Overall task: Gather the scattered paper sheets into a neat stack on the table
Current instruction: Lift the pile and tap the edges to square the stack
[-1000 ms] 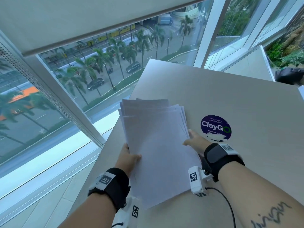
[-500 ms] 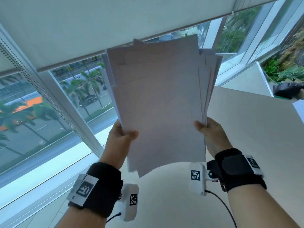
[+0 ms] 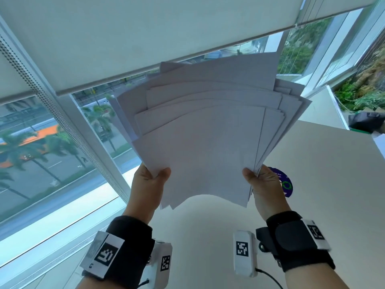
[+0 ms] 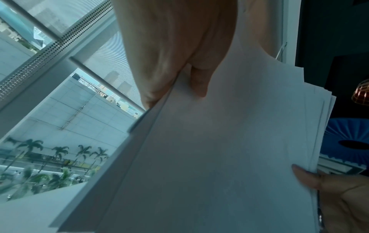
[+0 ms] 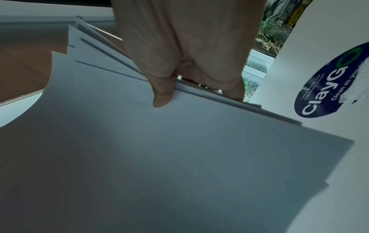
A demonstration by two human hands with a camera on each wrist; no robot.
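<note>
Paper sheets (image 3: 208, 138) are up off the counter (image 3: 333, 184), held upright in front of you, above its near-left part by the window (image 3: 62, 163). Your left hand (image 3: 149, 186) pinches the lower-left edge, thumb in front, fingers behind. Your right hand (image 3: 263, 184) pinches the lower-right edge the same way (left wrist view shows its thumb on the front sheet). Stack is not squared: top edges step up unevenly, right side fans out, bottom edge bows upward between your hands. Bottom corners hang clear of the counter, no contact. Round blue ClayGo sticker (image 3: 286, 184) sits on the counter just behind your right hand, partly hidden by it. Roller blind (image 3: 145, 38) is half-lowered behind the sheets.
</note>
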